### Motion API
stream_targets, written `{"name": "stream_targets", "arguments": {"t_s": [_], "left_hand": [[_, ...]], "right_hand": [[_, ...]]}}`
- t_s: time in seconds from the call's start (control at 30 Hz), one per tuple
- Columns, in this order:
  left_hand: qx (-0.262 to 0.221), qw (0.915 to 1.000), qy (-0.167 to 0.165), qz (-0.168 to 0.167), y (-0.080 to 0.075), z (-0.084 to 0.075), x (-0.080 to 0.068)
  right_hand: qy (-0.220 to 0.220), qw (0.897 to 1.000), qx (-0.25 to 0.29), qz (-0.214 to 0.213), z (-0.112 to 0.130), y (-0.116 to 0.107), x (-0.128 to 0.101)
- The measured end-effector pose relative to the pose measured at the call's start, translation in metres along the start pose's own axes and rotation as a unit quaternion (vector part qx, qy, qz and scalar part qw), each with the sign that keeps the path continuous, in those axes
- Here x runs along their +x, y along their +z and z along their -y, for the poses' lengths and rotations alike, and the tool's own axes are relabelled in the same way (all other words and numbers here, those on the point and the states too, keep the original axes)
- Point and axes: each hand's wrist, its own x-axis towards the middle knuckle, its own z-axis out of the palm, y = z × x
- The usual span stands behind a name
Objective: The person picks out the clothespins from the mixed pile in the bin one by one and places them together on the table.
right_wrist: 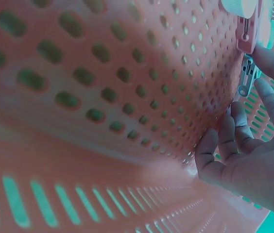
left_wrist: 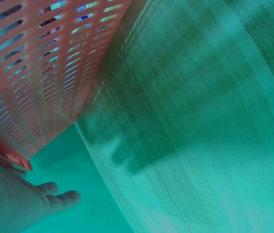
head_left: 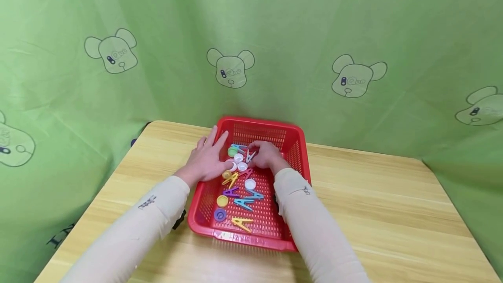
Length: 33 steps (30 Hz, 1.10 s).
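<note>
A red plastic basket (head_left: 251,240) holds several clothespins and bottle caps. My left hand (head_left: 206,160) lies over its left rim with fingers spread, and the thumb reaches in beside a pinkish-white cap (head_left: 232,166). In the left wrist view, the left hand (left_wrist: 15,199) shows outside the perforated wall. Inside the basket, my right hand (head_left: 268,155) pinches a whitish clothespin (head_left: 250,156). The right wrist view has the right hand (right_wrist: 253,160) with curled fingers by a clothespin (right_wrist: 247,77). White caps, a green cap (head_left: 232,151) and a pink clothespin (head_left: 246,173) lie close by.
Nearer the basket's front lie blue clothespins (head_left: 243,204), a purple clothespin (head_left: 231,192), yellow clothespins, a yellow cap (head_left: 222,201) and a purple cap (head_left: 220,215). The wooden table (head_left: 385,204) extends on both sides. A green curtain (head_left: 283,21) hangs behind it.
</note>
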Motion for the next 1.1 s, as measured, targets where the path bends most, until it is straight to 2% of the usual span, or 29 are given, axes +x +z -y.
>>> {"name": "stream_targets", "arguments": {"t_s": [0.2,0.8,1.1], "left_hand": [[-0.003,1.0,-0.003,0.005,0.0003,-0.0008,-0.0005],[-0.009,0.9999,-0.006,0.001,0.0025,-0.0023,-0.0024],[0.005,1.0,-0.003,0.002,0.0009,-0.0034,-0.0019]], "right_hand": [[0.01,1.0,0.011,0.002,-0.0013,0.0016,-0.0016],[-0.003,0.997,-0.076,0.003,0.0008,0.0005,-0.0049],[-0.013,0.996,-0.085,-0.002,-0.0012,0.0012,-0.0018]]}}
